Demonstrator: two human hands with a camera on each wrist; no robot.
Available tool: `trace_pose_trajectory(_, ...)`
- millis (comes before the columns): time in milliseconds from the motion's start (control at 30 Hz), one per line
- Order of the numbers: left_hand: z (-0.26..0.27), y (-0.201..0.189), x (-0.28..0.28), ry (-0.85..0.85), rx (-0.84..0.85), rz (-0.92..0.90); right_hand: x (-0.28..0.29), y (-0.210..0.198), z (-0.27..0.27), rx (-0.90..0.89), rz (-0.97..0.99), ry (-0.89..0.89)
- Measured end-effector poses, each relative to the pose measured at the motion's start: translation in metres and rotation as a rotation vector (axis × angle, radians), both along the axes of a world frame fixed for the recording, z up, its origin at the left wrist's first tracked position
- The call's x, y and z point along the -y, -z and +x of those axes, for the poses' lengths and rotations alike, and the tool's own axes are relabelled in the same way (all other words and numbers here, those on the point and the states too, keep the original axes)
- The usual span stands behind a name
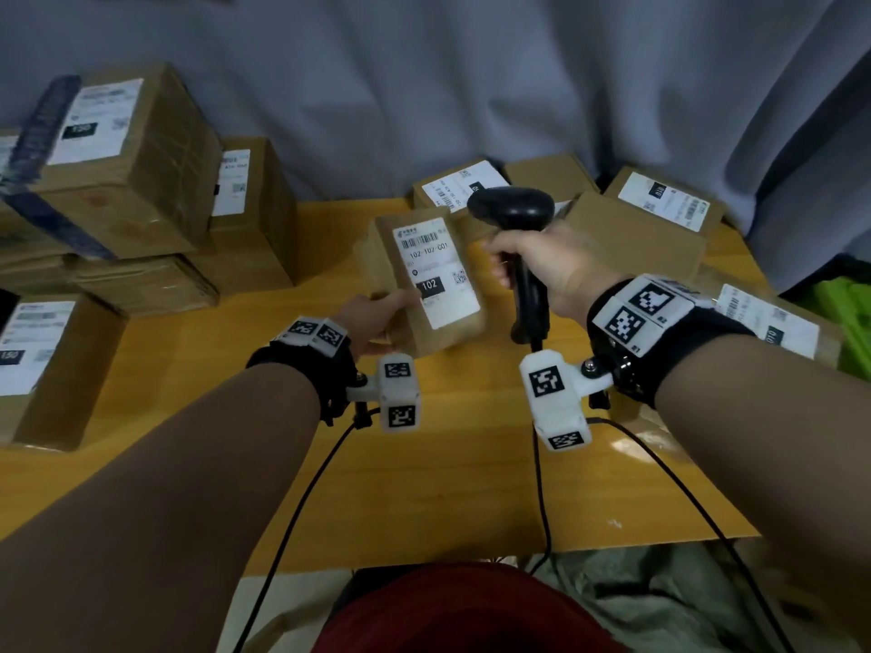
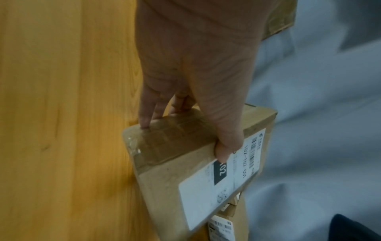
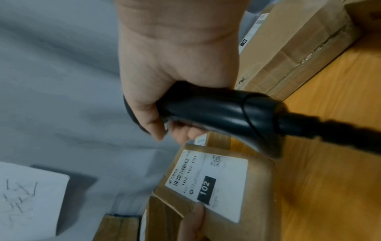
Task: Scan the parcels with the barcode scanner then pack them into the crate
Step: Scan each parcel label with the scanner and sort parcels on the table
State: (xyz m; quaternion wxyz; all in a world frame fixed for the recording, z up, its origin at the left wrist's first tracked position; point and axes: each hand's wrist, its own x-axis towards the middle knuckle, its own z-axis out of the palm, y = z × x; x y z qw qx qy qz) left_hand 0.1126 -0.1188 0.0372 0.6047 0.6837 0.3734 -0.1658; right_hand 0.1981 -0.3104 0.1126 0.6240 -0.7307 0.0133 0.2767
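A small cardboard parcel [image 1: 426, 280] with a white label marked 102 is held tilted above the wooden table [image 1: 424, 487], label facing up. My left hand [image 1: 377, 318] grips its near end, thumb on the label and fingers underneath; the left wrist view shows that parcel [image 2: 171, 163] and that hand [image 2: 198, 81] from behind. My right hand [image 1: 551, 271] grips the handle of a black barcode scanner [image 1: 513, 212], whose head hangs just right of and above the parcel. In the right wrist view the scanner [image 3: 222, 112] sits over the parcel [image 3: 218, 184].
Several labelled cardboard parcels [image 1: 122, 153] are stacked at the left, and flatter ones [image 1: 660, 205] lie at the back right of the table. A green crate [image 1: 843, 313] shows at the right edge. Grey curtain behind. Cables trail toward me.
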Motion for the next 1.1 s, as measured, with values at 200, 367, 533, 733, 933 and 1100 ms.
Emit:
trace_pose_trajectory(200,0.005,-0.002,0.006,-0.038,0.051,0.032,-0.002,-0.016,-0.011,-0.059,-0.136,-0.164)
trace_pose_trajectory(367,0.006,-0.005,0.007,-0.029,0.048,0.058,-0.004,-0.016,-0.017,-0.039,-0.157,-0.139)
trace_pose_trajectory(533,0.005,-0.007,0.009,-0.023,0.047,0.05,-0.003,-0.018,-0.017,-0.043,-0.159,-0.115)
trace_pose_trajectory(733,0.003,-0.01,0.009,-0.018,0.044,0.053,-0.004,-0.018,-0.019,-0.044,-0.167,-0.128)
trace_pose_trajectory(933,0.004,-0.014,0.009,-0.032,0.047,0.042,-0.005,-0.019,-0.019,-0.043,-0.167,-0.126)
trace_pose_trajectory(1100,0.003,-0.015,0.01,-0.042,0.039,0.042,-0.006,-0.019,-0.019,-0.031,-0.157,-0.123)
